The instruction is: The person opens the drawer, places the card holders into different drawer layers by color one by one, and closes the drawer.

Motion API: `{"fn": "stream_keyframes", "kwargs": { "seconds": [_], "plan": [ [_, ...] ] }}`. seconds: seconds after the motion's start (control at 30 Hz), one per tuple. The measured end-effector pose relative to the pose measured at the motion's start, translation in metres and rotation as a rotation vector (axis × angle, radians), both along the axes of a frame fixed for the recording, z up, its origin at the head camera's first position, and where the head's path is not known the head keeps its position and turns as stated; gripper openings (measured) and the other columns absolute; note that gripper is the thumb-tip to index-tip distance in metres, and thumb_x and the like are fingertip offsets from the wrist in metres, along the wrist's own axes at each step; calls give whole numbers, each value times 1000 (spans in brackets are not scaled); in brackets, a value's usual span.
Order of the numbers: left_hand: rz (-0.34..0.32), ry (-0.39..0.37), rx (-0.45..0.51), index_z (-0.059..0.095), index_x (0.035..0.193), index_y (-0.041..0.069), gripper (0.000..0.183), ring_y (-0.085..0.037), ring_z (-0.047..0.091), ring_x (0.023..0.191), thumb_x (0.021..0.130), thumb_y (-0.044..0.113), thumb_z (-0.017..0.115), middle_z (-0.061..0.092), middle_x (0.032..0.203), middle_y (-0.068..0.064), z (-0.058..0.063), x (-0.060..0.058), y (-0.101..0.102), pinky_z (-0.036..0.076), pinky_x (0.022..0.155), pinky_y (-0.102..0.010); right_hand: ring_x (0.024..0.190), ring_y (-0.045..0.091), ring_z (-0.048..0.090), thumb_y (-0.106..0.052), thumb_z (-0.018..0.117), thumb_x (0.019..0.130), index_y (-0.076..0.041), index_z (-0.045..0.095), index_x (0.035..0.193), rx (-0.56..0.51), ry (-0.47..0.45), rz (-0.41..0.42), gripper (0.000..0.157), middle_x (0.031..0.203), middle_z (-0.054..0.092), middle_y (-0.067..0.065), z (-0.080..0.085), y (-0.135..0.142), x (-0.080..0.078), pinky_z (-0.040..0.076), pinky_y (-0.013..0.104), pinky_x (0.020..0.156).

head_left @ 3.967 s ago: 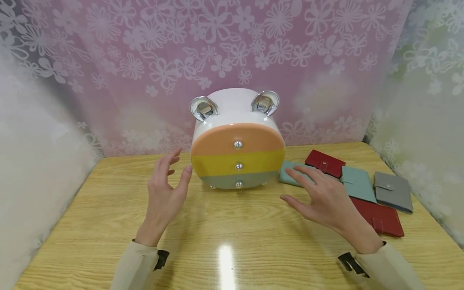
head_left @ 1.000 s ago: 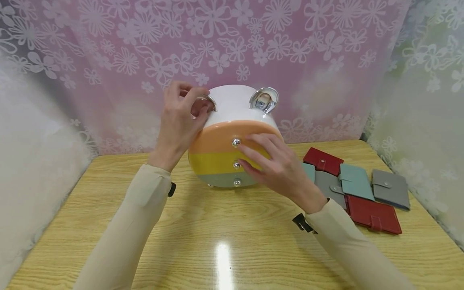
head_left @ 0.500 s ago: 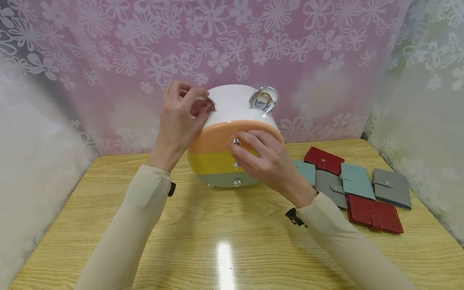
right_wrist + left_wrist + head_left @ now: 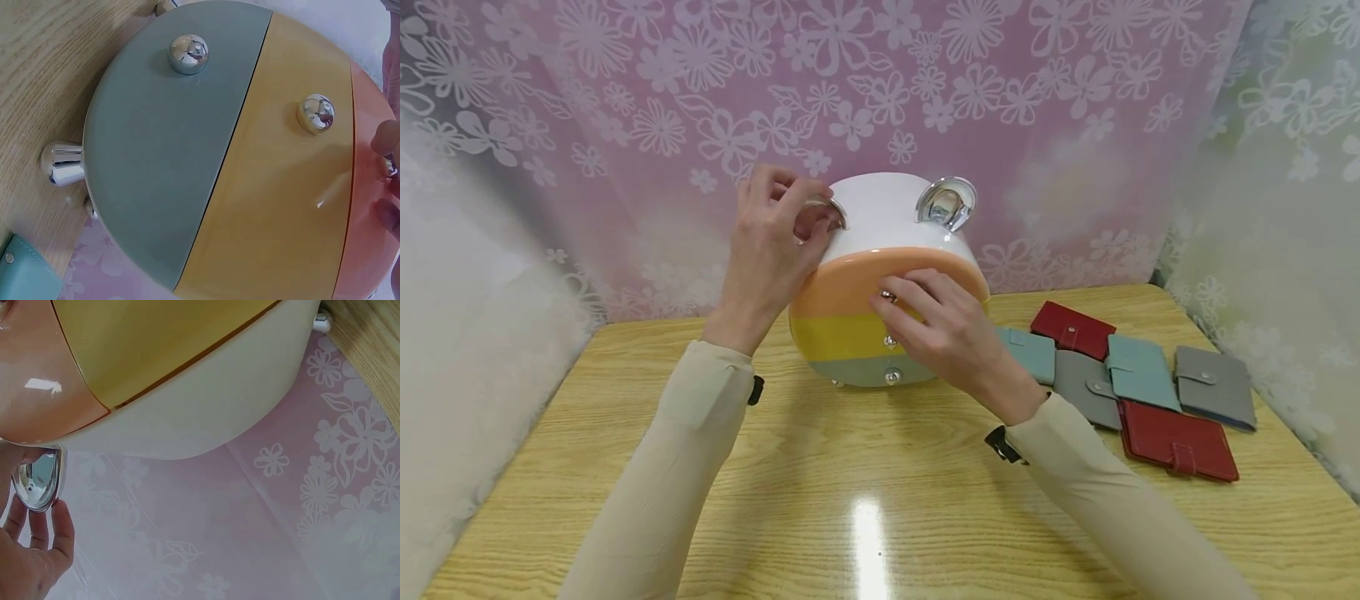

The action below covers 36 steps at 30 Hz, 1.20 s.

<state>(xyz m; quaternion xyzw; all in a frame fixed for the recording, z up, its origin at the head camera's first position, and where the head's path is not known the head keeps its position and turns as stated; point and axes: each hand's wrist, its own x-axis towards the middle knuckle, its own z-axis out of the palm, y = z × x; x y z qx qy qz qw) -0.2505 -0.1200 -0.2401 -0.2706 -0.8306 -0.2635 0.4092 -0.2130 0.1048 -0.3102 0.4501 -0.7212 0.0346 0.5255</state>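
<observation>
A round-fronted drawer box (image 4: 880, 200) stands on the table, white-bodied, with an orange top drawer (image 4: 850, 279), a yellow middle one (image 4: 835, 337) and a grey-green bottom one (image 4: 850, 373). All three fronts sit flush. My left hand (image 4: 767, 242) grips the shiny left ear (image 4: 39, 481), thumb on one side and fingers on the other. With thumb and fingertips, my right hand (image 4: 943, 333) pinches the silver knob (image 4: 888, 296) of the orange drawer. Lower down, the middle knob (image 4: 316, 114) and bottom knob (image 4: 189, 54) are untouched. The right ear (image 4: 947, 205) is free.
Right of the box lie several snap-strap wallets: a red one (image 4: 1072, 330) at the back, teal ones (image 4: 1142, 372), grey ones (image 4: 1215, 387) and another red one (image 4: 1180, 440) in front. A flowered pink curtain (image 4: 887, 92) hangs behind the wooden table (image 4: 805, 500).
Both hands were apart from the box at first. The left has taken hold of the left ear; the right has moved left and closed its fingertips on the top knob. The drawers look unmoved.
</observation>
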Motion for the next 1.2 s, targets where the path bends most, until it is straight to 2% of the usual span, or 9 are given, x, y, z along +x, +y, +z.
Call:
{"fn": "stream_keyframes", "kwargs": {
  "seconds": [0.53,0.97,1.2],
  "plan": [
    [-6,-9,-12,70,108,8,17,-36,52,99,91,8,72,53,111,-19,2,0,0,38,92,-46,95,30,66,-6,73,92,-4,76,108,-27,20,-18,16,108,74,11,-1,-4,0,55,35,89],
    [-17,10,4,71,105,8,14,-36,52,93,91,7,70,54,107,-19,3,-2,1,35,93,-45,93,32,65,-3,68,94,-1,75,107,-55,-5,27,15,106,73,14,-1,-4,-2,56,39,86],
    [-19,15,7,72,107,8,17,-37,51,98,90,6,71,54,110,-20,3,-1,2,37,93,-45,93,33,64,-3,67,94,-1,75,106,-69,-21,41,15,105,72,14,-2,-2,-2,55,40,85]
  ]
}}
